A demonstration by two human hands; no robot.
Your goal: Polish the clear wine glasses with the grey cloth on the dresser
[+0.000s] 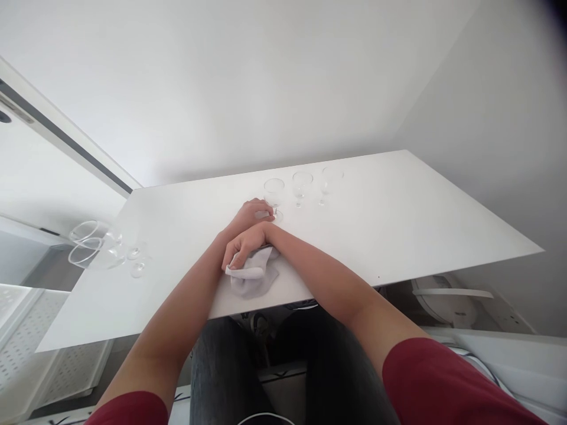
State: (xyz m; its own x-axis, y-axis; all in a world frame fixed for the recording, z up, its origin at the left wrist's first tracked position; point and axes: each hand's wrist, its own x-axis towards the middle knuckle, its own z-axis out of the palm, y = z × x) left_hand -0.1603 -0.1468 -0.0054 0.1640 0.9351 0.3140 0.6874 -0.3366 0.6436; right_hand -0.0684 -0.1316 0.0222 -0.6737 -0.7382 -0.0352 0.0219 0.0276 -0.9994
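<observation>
My left hand [252, 213] reaches across the white table [398, 224], its fingers closed on the foot of the nearest clear wine glass [274, 190]. That glass stands upright, first in a row with a second wine glass [302, 184] and a third wine glass [330, 178] to its right. Just below, my right hand [243, 247] is curled around a crumpled white cloth [254, 276] near the table's front edge. My right wrist lies just in front of my left hand.
Two more clear glasses [91, 243] lie on their sides near the table's left edge. White walls stand behind and to the right. A window frame is at the left. My legs in dark trousers are under the table.
</observation>
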